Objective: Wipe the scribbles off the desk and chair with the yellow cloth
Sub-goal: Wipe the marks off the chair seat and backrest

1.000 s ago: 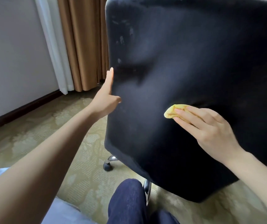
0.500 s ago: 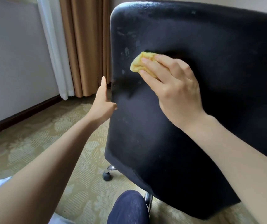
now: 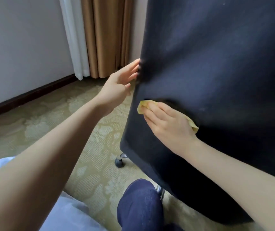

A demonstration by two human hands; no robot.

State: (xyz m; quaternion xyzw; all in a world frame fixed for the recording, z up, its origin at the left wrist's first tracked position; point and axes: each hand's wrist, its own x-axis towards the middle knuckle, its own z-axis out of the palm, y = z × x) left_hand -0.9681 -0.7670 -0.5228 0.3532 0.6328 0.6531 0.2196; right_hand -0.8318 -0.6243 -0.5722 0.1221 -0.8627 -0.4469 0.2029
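Black chair back [image 3: 216, 72]: may swivel or roll away under push. Left grip [image 3: 118, 84]: fingers straight, only touching its edge, weak brace. Right grip [image 3: 168, 124]: flat, pressing yellow cloth [image 3: 143, 105] low on back, not pinched; cloth may slip. Caster [image 3: 119, 161]: 1 visible, probably rolls.

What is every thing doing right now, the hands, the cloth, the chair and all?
Chair: upright, back facing the camera, faint pale specks.
Cloth: crumpled, pressed against the chair.
Right hand: flat on the cloth, fingers straight.
Left hand: fingers straight, touching the chair's edge.
Wheel: resting on the carpet.
Curtain: hanging straight down.
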